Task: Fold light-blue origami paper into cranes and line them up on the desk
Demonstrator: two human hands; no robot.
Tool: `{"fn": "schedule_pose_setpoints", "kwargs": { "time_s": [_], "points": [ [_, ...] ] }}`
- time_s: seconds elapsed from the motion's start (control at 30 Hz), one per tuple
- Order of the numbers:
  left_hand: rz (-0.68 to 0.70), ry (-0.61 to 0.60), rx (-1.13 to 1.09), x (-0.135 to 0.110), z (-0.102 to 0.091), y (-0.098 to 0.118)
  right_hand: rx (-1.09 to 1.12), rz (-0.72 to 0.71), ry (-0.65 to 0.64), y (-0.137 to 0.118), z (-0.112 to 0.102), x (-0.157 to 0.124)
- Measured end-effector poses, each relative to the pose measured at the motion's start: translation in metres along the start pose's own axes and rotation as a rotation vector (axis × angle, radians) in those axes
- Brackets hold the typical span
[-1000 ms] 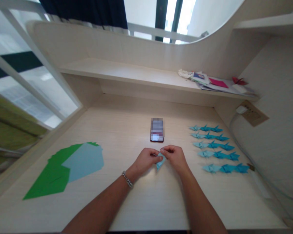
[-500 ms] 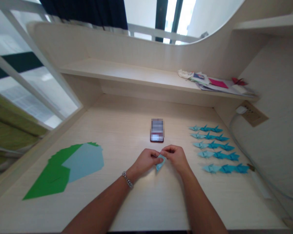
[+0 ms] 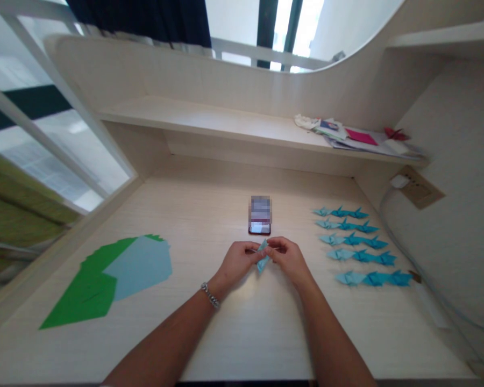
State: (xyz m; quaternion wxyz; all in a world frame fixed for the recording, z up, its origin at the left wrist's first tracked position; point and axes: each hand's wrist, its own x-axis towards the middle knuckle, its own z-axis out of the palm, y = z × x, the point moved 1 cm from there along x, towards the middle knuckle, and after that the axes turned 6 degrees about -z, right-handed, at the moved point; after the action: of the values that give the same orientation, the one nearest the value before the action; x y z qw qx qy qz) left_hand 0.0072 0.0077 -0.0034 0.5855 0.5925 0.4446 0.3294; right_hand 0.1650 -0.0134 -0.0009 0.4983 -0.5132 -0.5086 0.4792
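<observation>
A small piece of folded light blue paper (image 3: 262, 264), narrow and pointed, is held upright between my two hands over the desk. My left hand (image 3: 239, 262) pinches it from the left, thumb across its face. From the right, my right hand (image 3: 287, 258) grips the same piece with thumb and fingers, and the two thumbs nearly meet. Parts of the paper are hidden behind the fingers. Just beyond the hands lies a phone (image 3: 260, 215) with its screen lit. Rows of folded blue paper cranes (image 3: 362, 256) sit to the right of my right hand.
Fanned green paper sheets (image 3: 80, 293) and light blue sheets (image 3: 143, 269) lie on the desk's left. A shelf (image 3: 210, 121) with papers (image 3: 361, 137) runs along the back. On the right wall, a cable (image 3: 403, 252) hangs from a socket (image 3: 417, 187).
The folded paper has turned more upright, its top now showing above the thumbs. My left hand has shifted slightly up, and my right thumb has slid lower onto the paper.
</observation>
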Motion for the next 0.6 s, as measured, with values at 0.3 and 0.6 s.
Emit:
{"fn": "schedule_pose_setpoints", "kwargs": {
  "time_s": [0.3,0.6],
  "points": [
    [-0.022,0.027,-0.216,0.0016,0.0000,0.0015,0.122,0.042,0.025,0.0074,0.0056,0.0019],
    [-0.119,0.065,-0.349,0.0025,0.0005,-0.0011,0.187,0.081,0.012,0.0018,0.0113,-0.0017]
  ]
}}
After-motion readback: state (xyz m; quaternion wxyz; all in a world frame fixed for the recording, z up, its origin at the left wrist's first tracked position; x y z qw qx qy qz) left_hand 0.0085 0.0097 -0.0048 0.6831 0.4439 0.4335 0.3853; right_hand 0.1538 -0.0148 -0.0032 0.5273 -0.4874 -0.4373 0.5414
